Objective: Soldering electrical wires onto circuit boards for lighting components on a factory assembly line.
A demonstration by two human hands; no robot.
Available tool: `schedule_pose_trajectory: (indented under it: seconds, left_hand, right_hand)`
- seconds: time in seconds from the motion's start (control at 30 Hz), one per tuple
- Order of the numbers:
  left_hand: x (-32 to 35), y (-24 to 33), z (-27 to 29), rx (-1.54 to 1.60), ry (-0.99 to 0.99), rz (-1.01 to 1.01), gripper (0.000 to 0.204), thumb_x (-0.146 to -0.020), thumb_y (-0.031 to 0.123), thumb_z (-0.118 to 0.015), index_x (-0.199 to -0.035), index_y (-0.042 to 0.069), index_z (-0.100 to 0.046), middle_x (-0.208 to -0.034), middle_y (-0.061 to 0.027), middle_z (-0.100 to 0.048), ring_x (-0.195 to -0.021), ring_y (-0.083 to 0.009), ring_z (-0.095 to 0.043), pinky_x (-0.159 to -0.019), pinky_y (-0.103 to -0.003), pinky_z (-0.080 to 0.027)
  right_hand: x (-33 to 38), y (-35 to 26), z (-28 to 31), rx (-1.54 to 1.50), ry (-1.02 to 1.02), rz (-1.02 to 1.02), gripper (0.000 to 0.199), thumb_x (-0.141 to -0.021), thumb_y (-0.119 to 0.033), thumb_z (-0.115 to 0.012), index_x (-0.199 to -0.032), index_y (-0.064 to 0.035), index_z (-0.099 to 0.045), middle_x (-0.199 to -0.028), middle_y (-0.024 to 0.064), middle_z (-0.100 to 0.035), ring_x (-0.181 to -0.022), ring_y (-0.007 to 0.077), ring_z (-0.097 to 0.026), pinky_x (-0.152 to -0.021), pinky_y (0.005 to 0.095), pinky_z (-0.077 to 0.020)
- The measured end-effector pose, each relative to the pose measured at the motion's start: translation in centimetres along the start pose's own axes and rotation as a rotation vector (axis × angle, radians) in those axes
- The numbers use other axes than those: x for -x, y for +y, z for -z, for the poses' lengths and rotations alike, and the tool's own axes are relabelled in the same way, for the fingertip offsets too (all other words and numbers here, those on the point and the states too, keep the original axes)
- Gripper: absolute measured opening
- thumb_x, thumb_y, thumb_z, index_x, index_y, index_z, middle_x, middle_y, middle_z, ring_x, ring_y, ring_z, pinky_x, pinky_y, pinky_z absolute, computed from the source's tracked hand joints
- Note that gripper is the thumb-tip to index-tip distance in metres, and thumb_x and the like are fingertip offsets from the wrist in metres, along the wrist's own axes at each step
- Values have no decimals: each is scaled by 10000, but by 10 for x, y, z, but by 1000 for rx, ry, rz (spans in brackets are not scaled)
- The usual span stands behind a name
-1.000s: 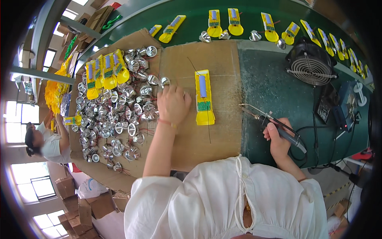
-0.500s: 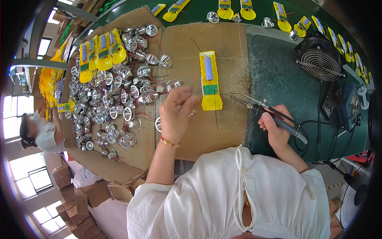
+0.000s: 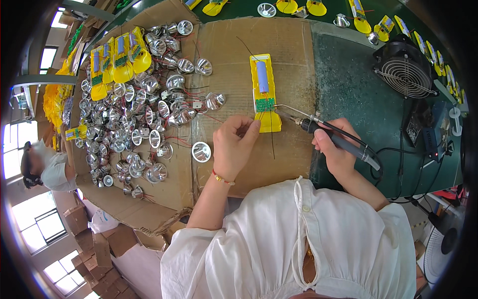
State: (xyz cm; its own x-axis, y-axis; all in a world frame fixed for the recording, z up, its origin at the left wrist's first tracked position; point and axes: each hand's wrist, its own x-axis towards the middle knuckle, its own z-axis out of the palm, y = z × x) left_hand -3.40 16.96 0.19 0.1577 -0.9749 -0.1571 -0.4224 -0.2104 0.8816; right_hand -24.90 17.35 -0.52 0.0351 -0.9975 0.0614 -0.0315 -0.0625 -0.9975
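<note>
A yellow plastic housing [image 3: 270,123] lies lengthwise on the cardboard in front of me, holding a blue-violet cylindrical battery [image 3: 262,77] and a green circuit board [image 3: 264,104]. Thin dark wires stick out past both its ends. My right hand [image 3: 336,149] is wrapped round a soldering iron [image 3: 348,146] with a thin metal feed tube; its tip end reaches the board's right edge. Beside the housing's lower left side, my left hand [image 3: 236,142] is closed, thumb and fingertips pinched together. What it pinches, if anything, is hidden.
Shiny reflector cups [image 3: 149,129] with red wires are heaped on the left, several yellow housings [image 3: 122,60] on top. One loose reflector [image 3: 201,152] lies near my left wrist. A black fan [image 3: 406,74] stands at right, and more housings line the far edge. A person [image 3: 52,167] is at far left.
My left hand has moved right and closed beside the housing's lower end. The soldering iron has shifted left, bringing its tip end to the circuit board. The view has shifted slightly.
</note>
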Motion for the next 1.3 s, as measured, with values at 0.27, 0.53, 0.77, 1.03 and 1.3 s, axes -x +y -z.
schedule_pose_trajectory:
  seconds: [0.27,0.53,0.77,1.03,1.3]
  left_hand:
    - [2,-2,-1,-22,37,-38,153,-777,121,-632,-758,-29,-604,-666,-85,-611,-565,-128,-585,-539,-244,-460]
    - [1,-1,-2,-17,33,-15,153,-780,121,-628,-757,-28,-608,-657,-79,-618,-571,-120,-590,-540,-240,-461]
    - [1,3,-1,-15,27,-9,130,-770,101,-621,-740,-23,-602,-651,-76,-610,-560,-121,-587,-530,-237,-454]
    - [-6,0,-3,7,50,-28,112,-762,87,-626,-732,-17,-597,-681,-72,-574,-550,-125,-558,-523,-244,-439]
    - [-10,0,-3,18,30,6,131,-759,100,-635,-715,-19,-601,-672,-70,-564,-548,-119,-546,-521,-243,-427]
  right_hand:
    - [-5,0,-6,9,-9,-8,131,-807,-70,-604,-854,7,-509,-662,81,-577,-554,98,-545,-500,220,-454]
    - [-3,-3,-5,-48,44,-12,113,-824,-69,-573,-883,-3,-502,-648,79,-575,-532,87,-534,-471,196,-427]
    - [-4,-4,-3,-122,54,-57,165,-797,-86,-634,-860,15,-521,-660,81,-590,-563,92,-553,-502,207,-446]
    - [-6,0,-11,-37,-2,-24,106,-818,-59,-574,-876,1,-510,-653,79,-578,-539,91,-536,-478,203,-429]
    - [-11,0,-15,-133,22,-144,137,-785,-78,-640,-830,-7,-533,-643,56,-593,-549,70,-552,-490,193,-437]
